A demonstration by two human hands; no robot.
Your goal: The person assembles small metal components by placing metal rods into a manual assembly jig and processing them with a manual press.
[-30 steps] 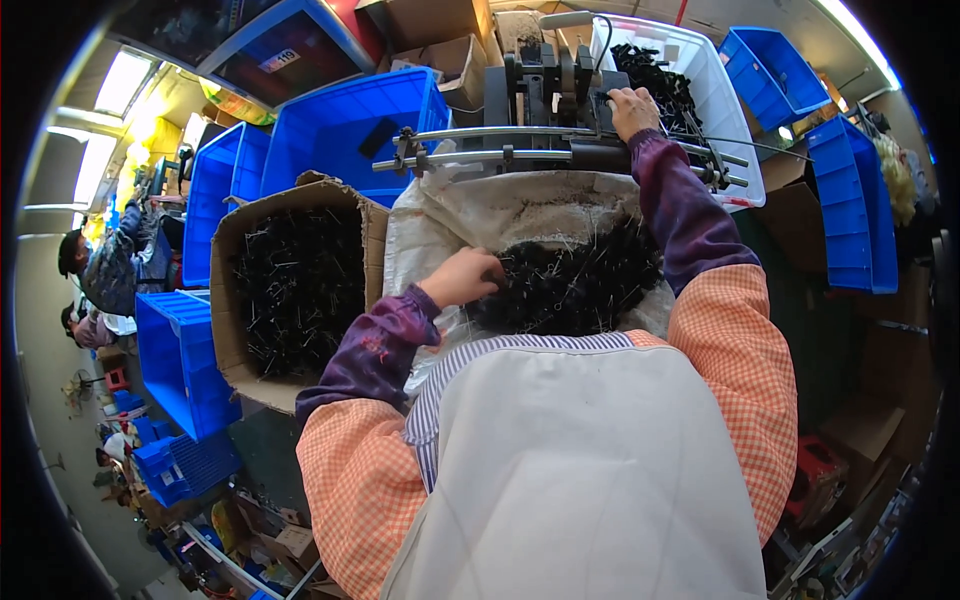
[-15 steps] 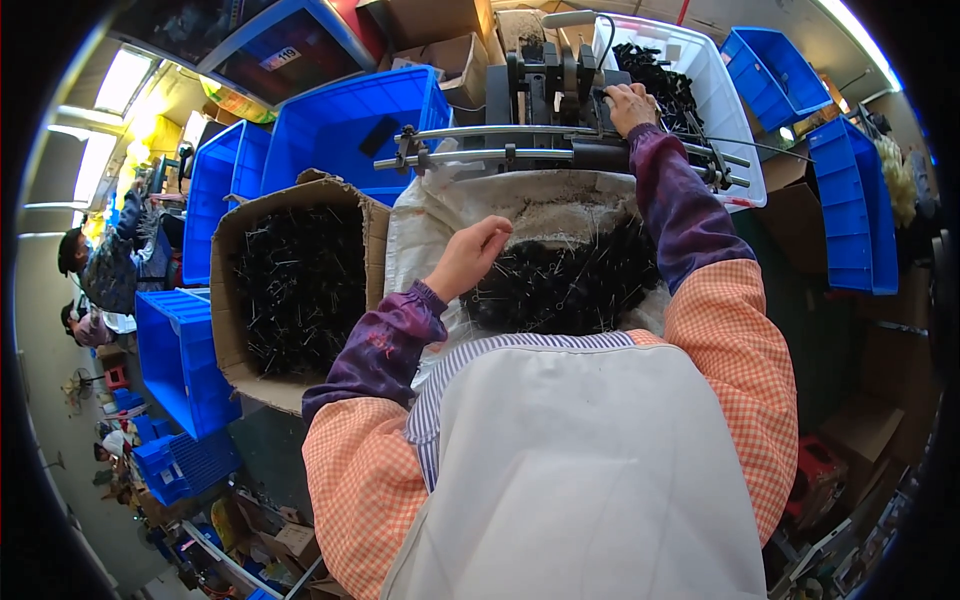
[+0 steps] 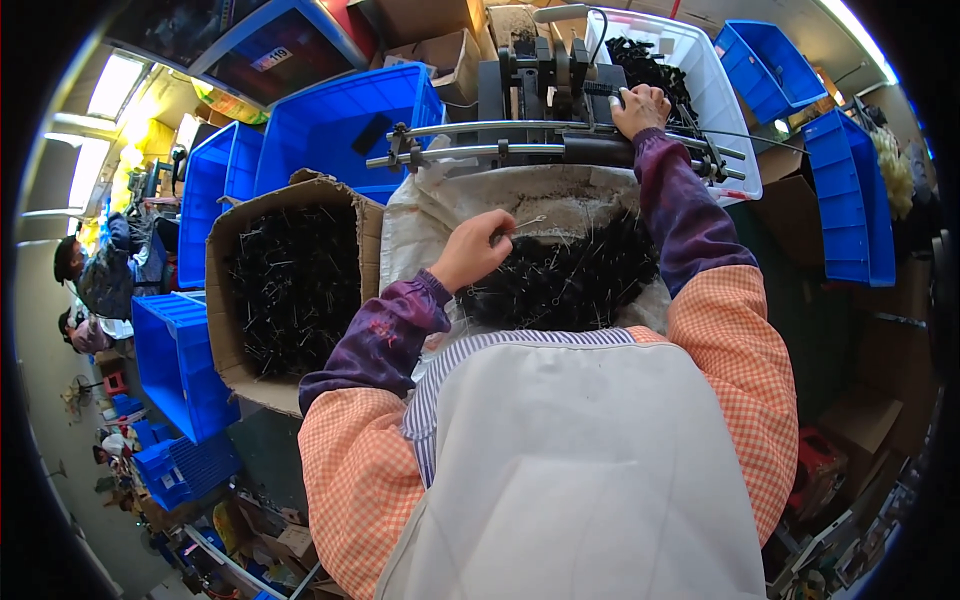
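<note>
Pinching a newly surfaced looped wire [image 3: 530, 222] toward the left edge of the sack [image 3: 408, 215], my left hand [image 3: 476, 248] has apparently singled one out; my right hand's [image 3: 641, 110] grip is unclear.

Up at the far left, a small white label [image 3: 270, 59] is clinging to a dark panel [image 3: 312, 70] in a pale blue-grey frame, and it's showing a short printed number, dark on white. Nearer, a pinkish-red marking [image 3: 381, 331] is sitting on the purple left sleeve [image 3: 350, 358], but it's staying too small and blurred for any reading as lettering.
</note>
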